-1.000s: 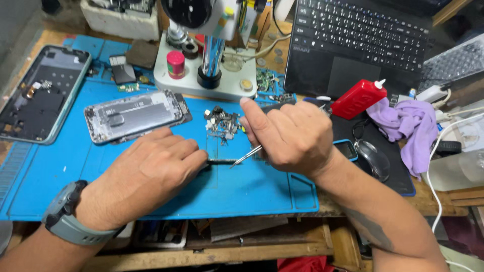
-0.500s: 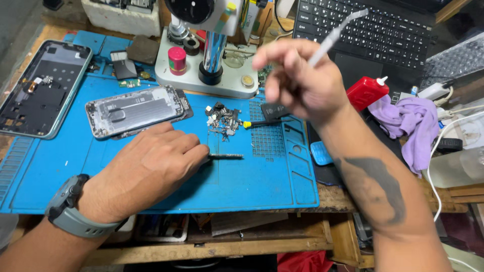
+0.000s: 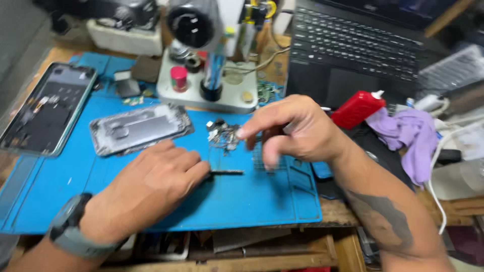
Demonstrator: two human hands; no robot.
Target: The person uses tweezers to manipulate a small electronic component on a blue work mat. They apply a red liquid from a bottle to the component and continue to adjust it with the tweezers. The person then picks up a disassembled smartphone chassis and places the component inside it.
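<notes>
In the head view, the left hand point(image 3: 151, 186) is laid palm down on the blue work mat point(image 3: 75, 176), its fingers curled loosely, and a thin dark tool point(image 3: 227, 172) is pinned to the mat under its fingertips. The right hand point(image 3: 292, 131) is held just above the mat with fingers bent inward and blurred; whether anything is pinched in it cannot be told. A heap of small metal parts point(image 3: 222, 133) lies just beside its fingertips. A silver phone frame point(image 3: 141, 128) rests above the left hand, and an opened phone point(image 3: 45, 108) lies at the mat's left edge.
</notes>
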